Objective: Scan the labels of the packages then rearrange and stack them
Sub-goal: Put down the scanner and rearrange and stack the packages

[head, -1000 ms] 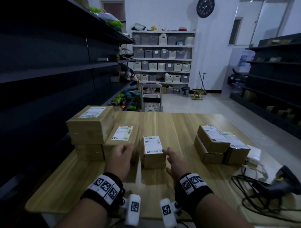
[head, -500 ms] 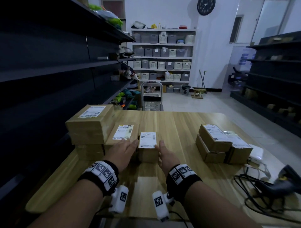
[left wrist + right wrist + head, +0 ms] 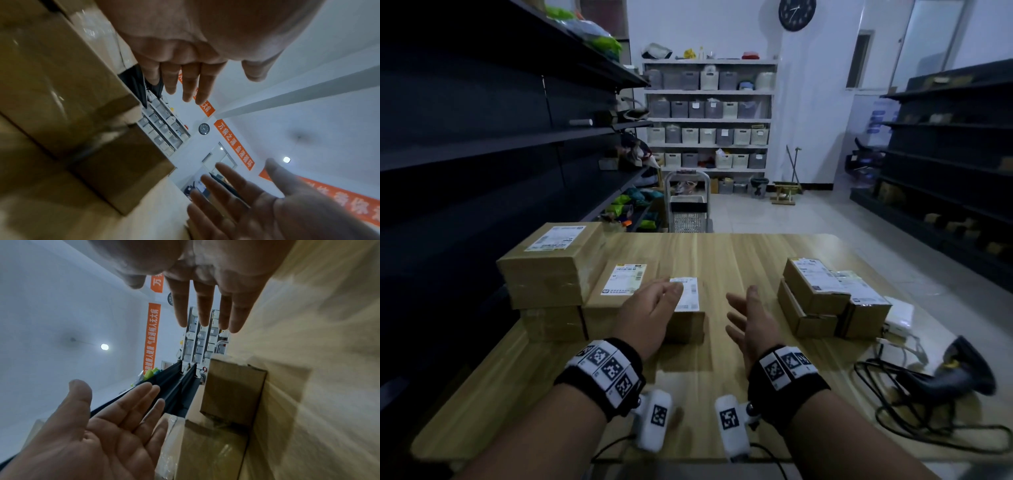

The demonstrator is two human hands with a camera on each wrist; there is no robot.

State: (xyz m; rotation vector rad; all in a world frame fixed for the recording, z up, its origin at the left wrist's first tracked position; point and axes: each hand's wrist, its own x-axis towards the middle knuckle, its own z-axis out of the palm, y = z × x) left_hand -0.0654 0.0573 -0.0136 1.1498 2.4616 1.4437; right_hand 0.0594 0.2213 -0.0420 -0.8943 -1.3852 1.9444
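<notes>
A small brown package (image 3: pixel 688 322) with a white label stands on the wooden table (image 3: pixel 722 260), pushed against a medium labelled package (image 3: pixel 616 301). Left of these is a stack of two larger packages (image 3: pixel 544 270). My left hand (image 3: pixel 657 301) hovers over the seam between the small and medium packages, fingers straight, holding nothing; the left wrist view shows its fingers (image 3: pixel 185 81) in free air. My right hand (image 3: pixel 746 315) is open, palm facing left, a short way right of the small package (image 3: pixel 232 391). A second group of labelled packages (image 3: pixel 818 291) sits at the right.
A black handheld scanner (image 3: pixel 962 373) lies at the right front with tangled cables (image 3: pixel 893 404). A white device (image 3: pixel 900 315) sits behind the right packages. Dark shelving (image 3: pixel 482 137) runs along the left, and a cart (image 3: pixel 688 209) stands past the table's far edge.
Both hands pushed the small package against the medium one, then came off it. The right hand has drawn away to the right and the left hand has lifted above the packages.
</notes>
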